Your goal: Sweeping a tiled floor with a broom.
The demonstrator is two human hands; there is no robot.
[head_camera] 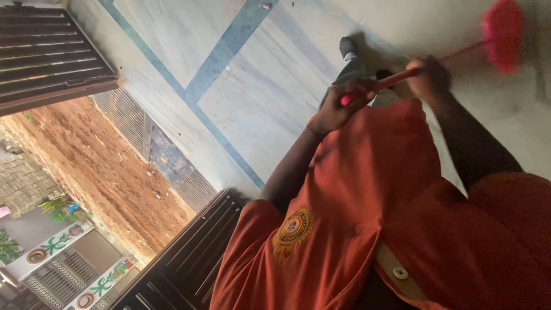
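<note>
Outdoors, on a pale marble floor [258, 97] banded with blue strips, we look down over an orange shirt [367, 218] at a person working a red-handled broom [402, 76]. Both hands close around the thin handle: the left hand [338, 106] wraps its near end, fingers curled shut over the stick, while the right hand [429, 77] clasps it further along, toward the head. We judge the staggered hold to give leverage, the near hand acting as pivot and the far hand steering the sweep. From the right hand the handle runs onward and away from the body to the pink bristle head [503, 31], which lies well beyond both grips and is blurred, probably by motion, so we cannot tell whether it touches the floor. A dark shoe [348, 46] shows just past the left hand. Off to the side of the left hand, well apart from it, stand dark slatted gates [51, 51], with bare red earth [97, 166] and a painted wall [63, 247] beyond them.
</note>
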